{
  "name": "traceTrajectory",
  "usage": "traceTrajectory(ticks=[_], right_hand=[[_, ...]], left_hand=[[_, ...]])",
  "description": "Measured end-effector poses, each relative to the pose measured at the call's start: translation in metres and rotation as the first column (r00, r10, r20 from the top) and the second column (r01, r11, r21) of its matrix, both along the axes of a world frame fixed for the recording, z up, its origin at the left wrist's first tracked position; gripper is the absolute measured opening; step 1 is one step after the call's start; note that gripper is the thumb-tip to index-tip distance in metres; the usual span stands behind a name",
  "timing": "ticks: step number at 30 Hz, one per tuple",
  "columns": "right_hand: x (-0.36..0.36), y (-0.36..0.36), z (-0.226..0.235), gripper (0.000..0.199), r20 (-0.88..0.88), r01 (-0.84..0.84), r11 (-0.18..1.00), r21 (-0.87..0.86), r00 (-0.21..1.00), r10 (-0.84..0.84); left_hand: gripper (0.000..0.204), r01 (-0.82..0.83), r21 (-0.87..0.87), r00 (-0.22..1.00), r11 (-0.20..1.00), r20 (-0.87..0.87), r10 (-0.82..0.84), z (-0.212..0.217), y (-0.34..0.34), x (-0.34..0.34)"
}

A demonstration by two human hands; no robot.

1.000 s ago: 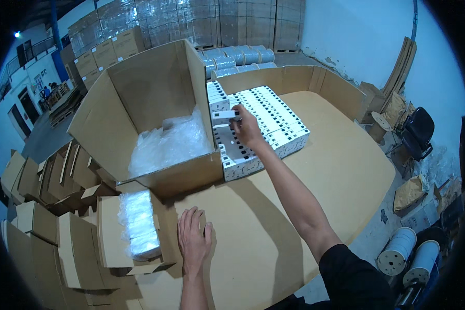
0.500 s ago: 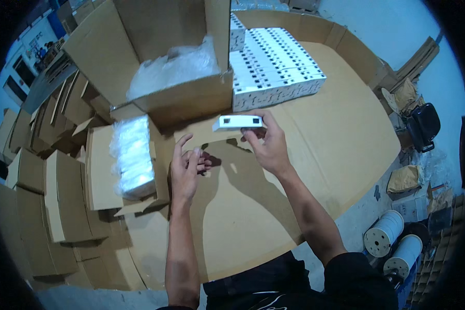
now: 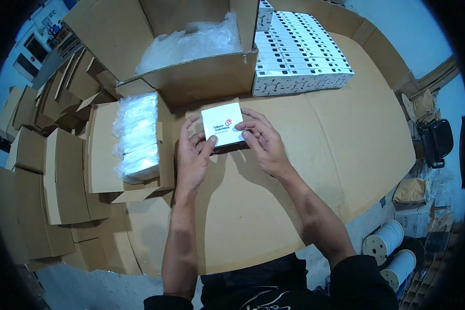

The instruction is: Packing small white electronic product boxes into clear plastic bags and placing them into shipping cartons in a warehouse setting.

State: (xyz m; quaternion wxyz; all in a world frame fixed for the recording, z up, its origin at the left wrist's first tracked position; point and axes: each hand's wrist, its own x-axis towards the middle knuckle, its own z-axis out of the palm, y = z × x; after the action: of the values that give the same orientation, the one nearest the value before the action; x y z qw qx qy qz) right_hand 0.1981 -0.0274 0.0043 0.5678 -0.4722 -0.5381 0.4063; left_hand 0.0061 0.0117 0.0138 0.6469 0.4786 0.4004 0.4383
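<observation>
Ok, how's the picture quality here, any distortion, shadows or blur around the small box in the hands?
Head view: strong fisheye bend, the cardboard table edge curves and the corners go black. The small white box and both hands, left hand and right hand, are sharp. Soft shadows fall under the hands; mild glare on the plastic bags.

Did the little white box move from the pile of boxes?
Yes. The small white box left the stack of white boxes and came toward the person; both hands hold it over the cardboard-covered table.
</observation>
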Motion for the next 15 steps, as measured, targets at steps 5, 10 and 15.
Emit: traceTrajectory(ticks=[5,10,15], right_hand=[[-0.003,0.003,-0.008,0.029,-0.041,0.062,0.998,-0.01,0.997,-0.062],[-0.002,0.004,-0.004,0.038,0.082,0.099,0.995,0.026,0.992,-0.101],[-0.002,0.0,0.002,0.04,0.188,0.117,0.993,-0.002,0.975,-0.115]], left_hand=[[0.064,-0.075,0.12,0.997,0.99,0.0,0.076,-0.003,0.002,0.003],[0.047,-0.043,0.269,0.971,0.962,-0.215,0.103,-0.008,0.005,-0.002],[0.038,-0.02,0.203,0.955,0.979,-0.286,0.079,0.003,-0.001,-0.001]])
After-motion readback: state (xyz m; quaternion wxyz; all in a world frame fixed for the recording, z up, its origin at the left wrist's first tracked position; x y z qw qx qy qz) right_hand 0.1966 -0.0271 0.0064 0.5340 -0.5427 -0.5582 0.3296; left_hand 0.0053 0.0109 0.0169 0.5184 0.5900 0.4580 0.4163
